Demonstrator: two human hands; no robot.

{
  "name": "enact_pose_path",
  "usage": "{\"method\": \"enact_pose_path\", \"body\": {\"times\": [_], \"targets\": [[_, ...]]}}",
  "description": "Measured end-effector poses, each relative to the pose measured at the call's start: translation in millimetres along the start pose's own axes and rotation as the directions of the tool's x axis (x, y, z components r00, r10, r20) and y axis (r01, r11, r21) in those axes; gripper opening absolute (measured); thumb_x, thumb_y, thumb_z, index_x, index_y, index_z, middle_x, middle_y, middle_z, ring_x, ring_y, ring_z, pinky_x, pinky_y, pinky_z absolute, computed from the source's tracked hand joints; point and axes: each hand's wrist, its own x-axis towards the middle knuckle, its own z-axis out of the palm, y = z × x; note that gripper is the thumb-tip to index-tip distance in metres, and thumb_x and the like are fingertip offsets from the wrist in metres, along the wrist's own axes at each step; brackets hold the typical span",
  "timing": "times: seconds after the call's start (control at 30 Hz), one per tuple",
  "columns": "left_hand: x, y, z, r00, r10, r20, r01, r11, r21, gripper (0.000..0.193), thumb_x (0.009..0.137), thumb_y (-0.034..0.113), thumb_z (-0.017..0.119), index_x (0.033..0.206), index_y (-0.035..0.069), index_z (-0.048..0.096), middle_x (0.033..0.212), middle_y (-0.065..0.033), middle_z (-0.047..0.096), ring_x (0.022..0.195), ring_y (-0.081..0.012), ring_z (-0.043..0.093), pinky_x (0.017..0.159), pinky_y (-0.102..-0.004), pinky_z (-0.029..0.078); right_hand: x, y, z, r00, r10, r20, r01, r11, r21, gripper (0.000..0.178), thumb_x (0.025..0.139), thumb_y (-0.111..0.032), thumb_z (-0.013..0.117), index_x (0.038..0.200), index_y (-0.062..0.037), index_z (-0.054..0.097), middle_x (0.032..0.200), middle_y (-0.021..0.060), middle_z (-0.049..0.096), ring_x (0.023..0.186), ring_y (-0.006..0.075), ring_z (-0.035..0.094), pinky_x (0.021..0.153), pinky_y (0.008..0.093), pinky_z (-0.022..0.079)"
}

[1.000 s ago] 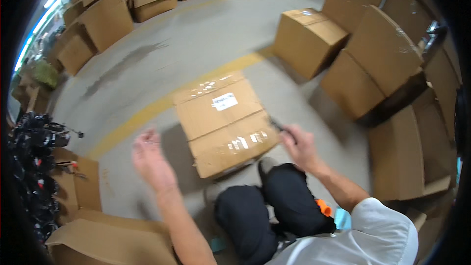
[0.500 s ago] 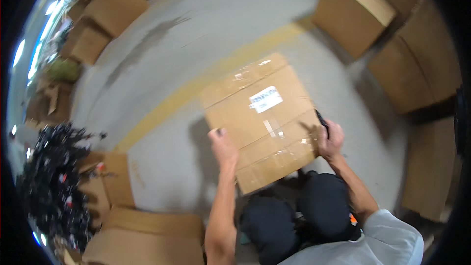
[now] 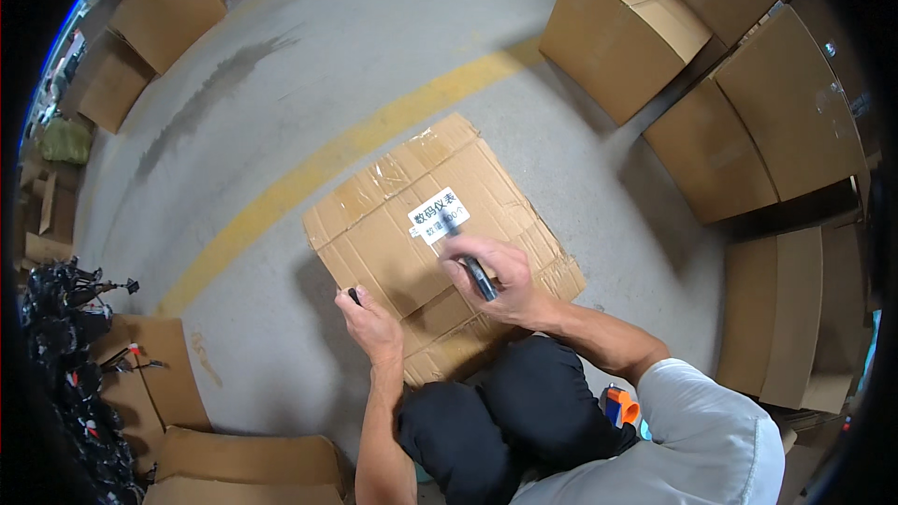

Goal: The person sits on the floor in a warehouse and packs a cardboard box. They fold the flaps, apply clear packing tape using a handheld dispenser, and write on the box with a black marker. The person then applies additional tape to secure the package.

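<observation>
On the concrete floor (image 3: 374,56), a taped cardboard box (image 3: 393,224) is steadied at its left edge by the left hand (image 3: 369,323), grip closed on a small dark object (image 3: 354,296); a dark marker (image 3: 472,266) is clamped in the right hand (image 3: 500,281) over its white label (image 3: 438,215).

Light is even and fairly bright, with soft daylight showing at the upper left rim. The cardboard box (image 3: 440,243) on the floor is sharp; clear tape on its top gives small glare patches, and a soft shadow falls to its left. Around it, the yellow floor line (image 3: 327,164) bends with fisheye distortion, and the corners are black.
</observation>
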Motion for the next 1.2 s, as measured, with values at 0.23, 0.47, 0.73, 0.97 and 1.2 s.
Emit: {"method": "enact_pose_path", "body": {"times": [0.23,0.47,0.73,0.97,1.2], "targets": [[-1,-24,2,0.999,0.048,0.005,-0.048,0.996,-0.07,0.034,0.106,0.032,0.054,0.116,0.0,0.046,0.102,-0.0228,0.059,0.095,-0.0467,0.061,0.082,-0.0532,0.049,7,0,64,0.955,-0.217,0.204,0.176,0.964,0.201,0.036,0.088,-0.014,0.081,0.12,-0.001,0.071,0.086,0.0101,0.073,0.068,0.0254,0.07,0.059,0.0338,0.053],[-3,-24,4,0.985,0.158,0.071,-0.145,0.976,-0.16,0.051,0.092,0.035,0.073,0.124,0.002,0.051,0.115,-0.0193,0.057,0.11,-0.0418,0.06,0.093,-0.0496,0.048,16,17,121,0.971,-0.193,0.14,0.17,0.973,0.157,0.035,0.092,-0.02,0.076,0.124,-0.0066,0.068,0.091,0.0081,0.072,0.075,0.0247,0.068,0.062,0.0356,0.051],[-2,-24,1,0.945,0.326,-0.03,-0.326,0.934,-0.142,0.052,0.093,0.035,0.07,0.127,0.0,0.051,0.124,-0.0246,0.059,0.115,-0.0459,0.06,0.094,-0.0523,0.048,12,26,127,0.93,-0.346,0.124,0.346,0.938,0.023,0.026,0.084,-0.009,0.076,0.109,-0.0078,0.071,0.085,0.0053,0.068,0.071,0.0241,0.065,0.06,0.0365,0.05],[0,-5,1,0.999,0.035,-0.017,-0.035,0.999,0.025,0.026,0.108,0.021,0.049,0.119,-0.003,0.049,0.113,-0.0316,0.063,0.101,-0.0528,0.062,0.083,-0.0567,0.05,44,57,97,0.864,0.487,-0.126,-0.418,0.835,0.358,0.016,0.091,-0.008,0.072,0.105,-0.0013,0.072,0.088,0.0102,0.07,0.081,0.0205,0.065,0.073,0.0337,0.051],[-1,3,-6,1.0,-0.008,-0.021,0.008,1.0,-0.025,0.026,0.108,0.02,0.05,0.118,-0.003,0.049,0.126,-0.0323,0.061,0.106,-0.0513,0.062,0.087,-0.0565,0.051,36,43,109,0.959,0.269,0.089,-0.274,0.961,0.044,0.013,0.09,-0.008,0.074,0.1,-0.0017,0.07,0.084,0.0103,0.066,0.08,0.0208,0.061,0.087,0.0323,0.05]]}}
